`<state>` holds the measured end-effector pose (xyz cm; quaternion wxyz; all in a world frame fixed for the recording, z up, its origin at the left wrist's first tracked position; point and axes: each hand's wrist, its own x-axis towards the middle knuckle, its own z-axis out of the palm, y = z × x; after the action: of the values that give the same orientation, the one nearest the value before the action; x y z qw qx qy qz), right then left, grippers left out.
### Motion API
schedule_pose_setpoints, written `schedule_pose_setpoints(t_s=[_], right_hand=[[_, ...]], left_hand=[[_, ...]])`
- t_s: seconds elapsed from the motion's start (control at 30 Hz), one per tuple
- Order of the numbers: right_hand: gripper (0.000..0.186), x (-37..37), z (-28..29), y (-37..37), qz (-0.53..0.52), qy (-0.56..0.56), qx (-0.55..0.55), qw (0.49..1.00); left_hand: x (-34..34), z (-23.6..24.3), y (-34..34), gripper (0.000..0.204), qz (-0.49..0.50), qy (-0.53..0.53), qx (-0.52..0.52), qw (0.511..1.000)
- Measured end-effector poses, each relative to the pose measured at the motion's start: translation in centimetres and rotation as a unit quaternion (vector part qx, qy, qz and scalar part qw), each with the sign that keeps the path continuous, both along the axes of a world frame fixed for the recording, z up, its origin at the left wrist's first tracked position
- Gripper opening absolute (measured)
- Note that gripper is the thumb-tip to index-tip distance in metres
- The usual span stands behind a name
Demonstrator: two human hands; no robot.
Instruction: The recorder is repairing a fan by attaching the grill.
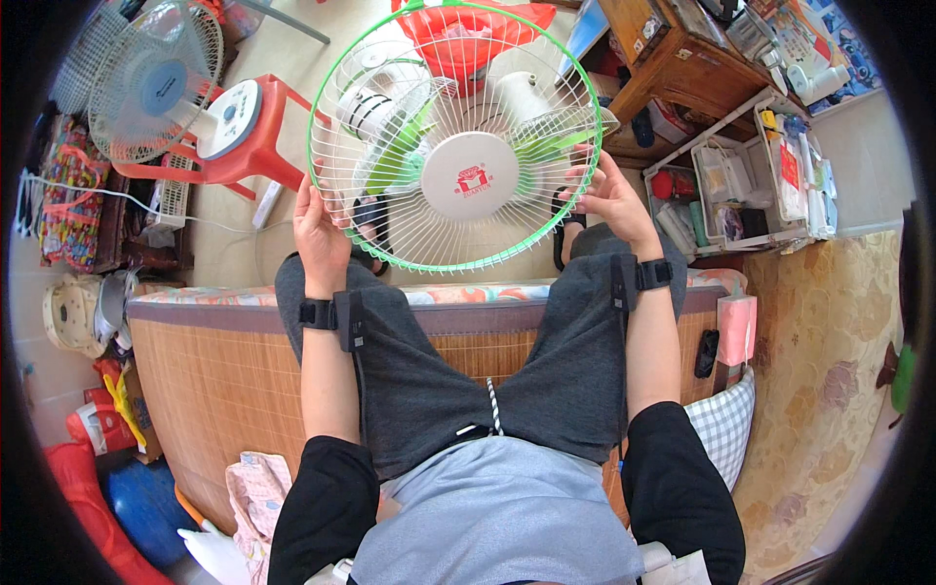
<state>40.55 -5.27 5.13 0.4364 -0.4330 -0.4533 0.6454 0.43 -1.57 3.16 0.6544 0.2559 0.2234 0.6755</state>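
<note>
Both my hands hold a round fan grille (471, 176) with white wires, a green rim and a white centre cap with red print. My left hand (320, 234) grips its left rim, fingers partly behind the wires. On the right rim, my right hand (616, 203) is closed with thumb and fingers at the edge. Through the wires show green fan blades (395, 161); whether they are joined to the grille I cannot tell. Beyond them are a white cylindrical part (366, 112) and a white rounded part (522, 96), both partly hidden.
A standing fan (161, 88) and a red plastic stool (249, 156) with a white fan base (232, 117) on it are at left. A red plastic bag (463, 34) lies beyond the grille. Wooden furniture (673, 73) and a white rack (721, 190) stand at right. I sit on a bamboo-matted bed (214, 380).
</note>
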Motion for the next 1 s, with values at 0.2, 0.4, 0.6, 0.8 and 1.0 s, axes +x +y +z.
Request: schedule_pose_setpoints(t_s=[0.2,0.4,0.6,0.8,1.0], right_hand=[[0.059,0.0,-0.8,0.4,-0.052,0.007,0.035,0.998],[0.045,0.0,-2.5,0.9,-0.100,0.040,0.054,0.993],[0.015,-0.3,-3.7,1.3,-0.156,0.167,0.080,0.970],[0.015,1.1,-5.1,1.4,-0.174,0.260,0.094,0.945],[0.018,1.4,-5.1,1.9,-0.113,0.276,0.192,0.935]], left_hand=[[0.6,0.4,0.0,0.035,0.012,0.023,-0.008,1.000],[0.8,0.5,-0.1,0.033,-0.012,0.018,0.011,1.000],[0.3,-1.9,0.2,0.031,-0.085,0.020,0.055,0.995],[1.7,-0.5,0.1,0.036,-0.115,0.034,0.093,0.988],[2.8,0.0,-0.1,0.046,-0.082,0.097,0.017,0.992]])
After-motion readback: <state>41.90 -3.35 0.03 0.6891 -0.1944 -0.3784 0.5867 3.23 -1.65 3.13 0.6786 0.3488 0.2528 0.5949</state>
